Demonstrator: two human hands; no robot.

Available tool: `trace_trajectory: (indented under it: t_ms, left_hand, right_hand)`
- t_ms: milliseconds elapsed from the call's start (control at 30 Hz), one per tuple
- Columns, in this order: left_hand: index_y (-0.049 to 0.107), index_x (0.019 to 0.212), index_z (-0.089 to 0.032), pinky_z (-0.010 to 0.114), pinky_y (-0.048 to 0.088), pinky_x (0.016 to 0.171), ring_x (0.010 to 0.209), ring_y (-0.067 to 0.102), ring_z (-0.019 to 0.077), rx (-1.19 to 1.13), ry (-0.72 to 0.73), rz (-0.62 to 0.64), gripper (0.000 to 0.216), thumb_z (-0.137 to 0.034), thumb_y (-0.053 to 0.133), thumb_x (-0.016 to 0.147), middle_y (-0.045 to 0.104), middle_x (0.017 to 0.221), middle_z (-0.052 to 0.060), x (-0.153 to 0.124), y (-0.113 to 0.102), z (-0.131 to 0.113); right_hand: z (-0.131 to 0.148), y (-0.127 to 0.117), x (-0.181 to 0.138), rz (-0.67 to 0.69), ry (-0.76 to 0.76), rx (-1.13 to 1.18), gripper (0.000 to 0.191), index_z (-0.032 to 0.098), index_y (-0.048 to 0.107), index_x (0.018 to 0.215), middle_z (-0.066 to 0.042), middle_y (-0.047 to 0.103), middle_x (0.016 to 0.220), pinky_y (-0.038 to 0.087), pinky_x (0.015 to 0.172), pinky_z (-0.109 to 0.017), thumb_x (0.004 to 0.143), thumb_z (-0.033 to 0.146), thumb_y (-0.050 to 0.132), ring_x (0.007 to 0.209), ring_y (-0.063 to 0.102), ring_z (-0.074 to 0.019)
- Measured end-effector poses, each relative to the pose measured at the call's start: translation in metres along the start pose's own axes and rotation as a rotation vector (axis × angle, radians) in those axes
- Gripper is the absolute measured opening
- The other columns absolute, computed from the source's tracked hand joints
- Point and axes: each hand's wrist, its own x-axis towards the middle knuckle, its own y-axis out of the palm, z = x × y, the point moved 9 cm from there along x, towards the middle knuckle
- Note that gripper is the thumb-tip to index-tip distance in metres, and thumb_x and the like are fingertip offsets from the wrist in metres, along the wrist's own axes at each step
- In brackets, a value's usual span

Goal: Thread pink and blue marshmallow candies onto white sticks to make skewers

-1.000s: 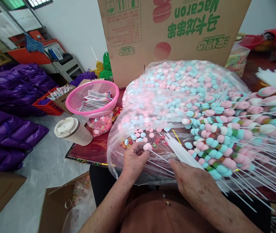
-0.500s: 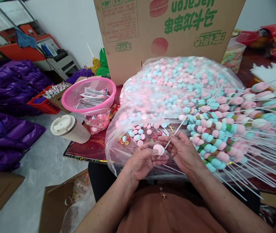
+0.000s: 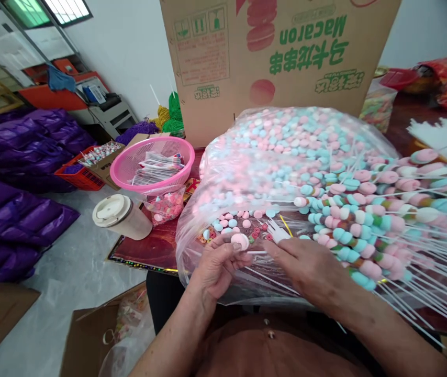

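Between thumb and fingers, my left hand [image 3: 221, 262] pinches a pink-and-white marshmallow [image 3: 239, 241]. A thin white stick [image 3: 258, 252] runs sideways from it to the fingertips of my right hand [image 3: 305, 267], which are closed on its other end. How deep the stick sits in the marshmallow is hidden. Just beyond my hands, loose pink and blue marshmallows [image 3: 231, 223] and small ring-shaped gummies [image 3: 255, 234] lie on clear plastic. A bunch of white stick ends [image 3: 277, 230] shows past my right fingers. Finished-looking marshmallow skewers [image 3: 349, 230] are piled to the right.
A big clear bag of marshmallows [image 3: 247, 157] lies before an upside-down carton [image 3: 286, 68]. To the left are a pink basket [image 3: 115, 170] of packets, a small bag of candies [image 3: 164, 207] and a lidded cup [image 3: 123, 217]. Purple bundles [image 3: 7, 214] lie on the floor.
My left hand has shifted left with the marshmallow. The stick has turned from slanting upright to nearly level, and my right hand has rolled over, palm down. The head view has tilted up slightly.
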Motion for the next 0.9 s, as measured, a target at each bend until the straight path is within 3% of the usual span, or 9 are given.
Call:
trace_trajectory:
  t_ms: [133,300,400,600,767,900]
  left_hand:
    - [0.065,0.081,-0.011,0.022,0.051,0.058,0.064,0.062,0.0122,0.171,0.229,-0.181,0.032,-0.015,0.077,0.052,0.069,0.077,0.004,-0.003,-0.016,-0.021]
    - [0.065,0.084,-0.013,0.019,0.047,0.054,0.06,0.06,0.0102,0.298,0.259,-0.212,0.031,-0.016,0.072,0.055,0.069,0.073,0.002,-0.002,-0.014,-0.013]
    - [0.064,0.084,-0.013,0.02,0.047,0.054,0.06,0.06,0.0109,0.403,0.3,-0.233,0.027,-0.015,0.068,0.057,0.069,0.073,0.002,-0.003,-0.014,-0.01]
    - [0.067,0.089,-0.017,0.023,0.049,0.062,0.064,0.062,0.0124,0.806,0.51,-0.324,0.026,-0.013,0.057,0.065,0.07,0.077,0.002,-0.011,-0.011,-0.008]
    - [0.067,0.089,-0.019,0.025,0.05,0.063,0.065,0.062,0.0131,0.998,0.538,-0.323,0.027,-0.013,0.053,0.067,0.069,0.078,0.001,-0.009,-0.01,0.0]
    - [0.067,0.09,-0.018,0.025,0.05,0.066,0.067,0.062,0.0134,1.079,0.584,-0.336,0.027,-0.013,0.053,0.067,0.07,0.079,0.001,-0.012,-0.009,-0.005]
  right_hand:
    - [0.002,-0.005,-0.005,0.039,0.137,-0.061,0.044,0.017,0.054,0.113,-0.004,0.066,0.072,0.035,0.045,-0.022,0.074,0.003,0.039,0.055,0.057,-0.013]
    - [0.004,0.024,-0.007,0.314,0.327,-0.045,0.048,0.019,0.05,0.12,-0.005,0.069,0.092,0.041,0.045,-0.022,0.074,0.005,0.043,0.066,0.065,-0.0164]
    - [0.006,0.033,-0.007,0.424,0.371,-0.07,0.049,0.019,0.049,0.122,-0.006,0.069,0.093,0.044,0.045,-0.024,0.075,0.005,0.044,0.065,0.066,-0.0186]
    - [0.014,0.036,-0.004,0.475,0.434,-0.189,0.04,0.014,0.056,0.112,-0.008,0.067,0.069,0.04,0.039,-0.025,0.076,0.003,0.042,0.052,0.064,-0.0211]
    - [0.011,0.051,-0.015,0.521,0.482,-0.152,0.037,0.015,0.056,0.108,-0.007,0.067,0.073,0.042,0.043,-0.024,0.077,0.0,0.042,0.058,0.066,-0.0201]
    - [0.005,0.055,-0.031,0.552,0.49,-0.141,0.03,0.018,0.058,0.092,-0.004,0.067,0.073,0.039,0.043,-0.023,0.074,-0.001,0.044,0.061,0.066,-0.0194]
